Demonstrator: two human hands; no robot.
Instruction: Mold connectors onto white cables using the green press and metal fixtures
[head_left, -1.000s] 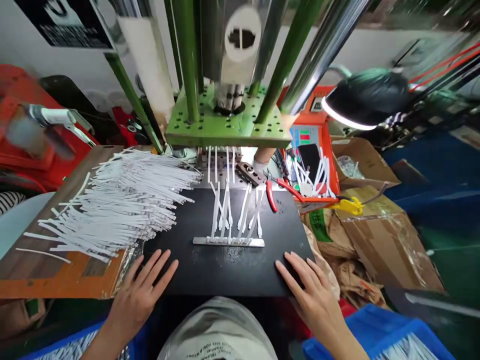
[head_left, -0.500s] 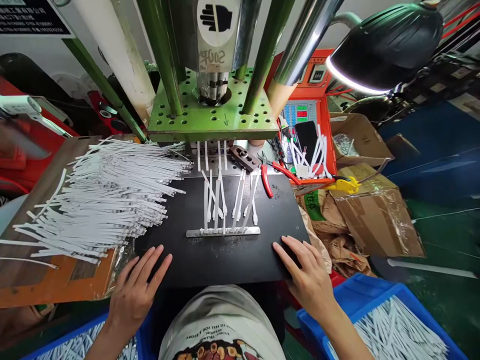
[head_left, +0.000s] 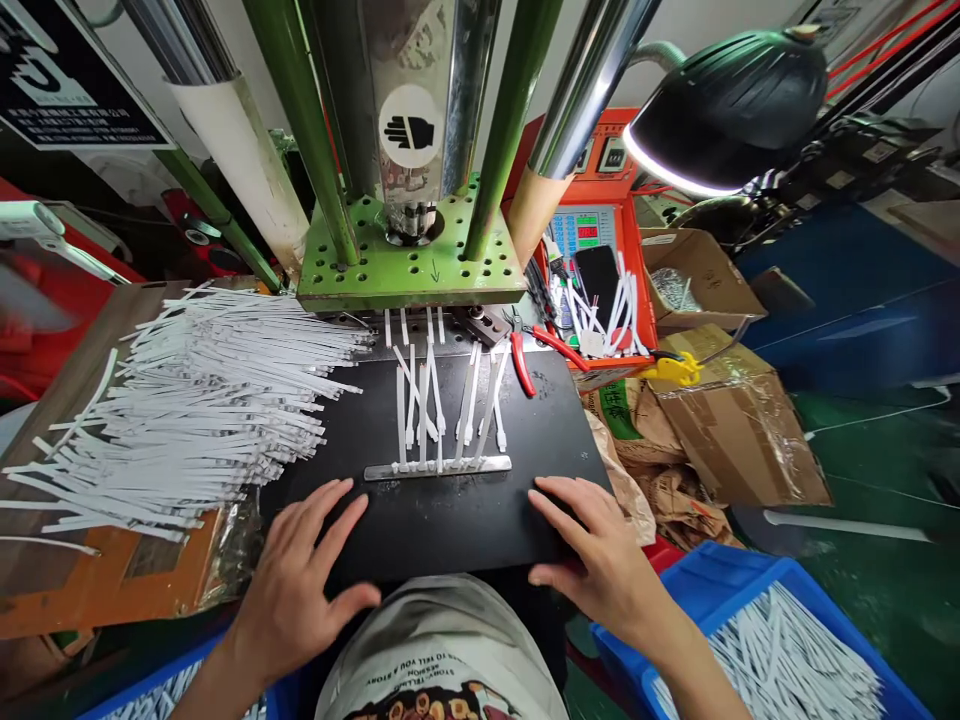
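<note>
My left hand (head_left: 304, 570) is open at the left front of a black board (head_left: 450, 530), fingers spread and thumb out to the side. At the right front my right hand (head_left: 596, 550) is also open, its fingers apart. Neither hand holds anything. Between and beyond them lies a narrow metal bar (head_left: 379, 474) with several flat white strips (head_left: 424, 400) standing in a row from it toward the press. More white strips with small end pieces lie behind it. Above the far end of the board hangs the green press plate (head_left: 412, 285); what is under it is mostly hidden.
A large pile of white strips (head_left: 232, 390) covers the left bench. Red-handled pliers (head_left: 523, 365) lie near the press, beside an orange control box (head_left: 630, 240). A black lamp (head_left: 735, 110) hangs right. Blue bins (head_left: 705, 575) of strips stand low on both sides.
The green press plate has come down closer to the bench. Both hands have shifted inward toward the bar, and their thumbs now show spread out. The camera view has tilted slightly.
</note>
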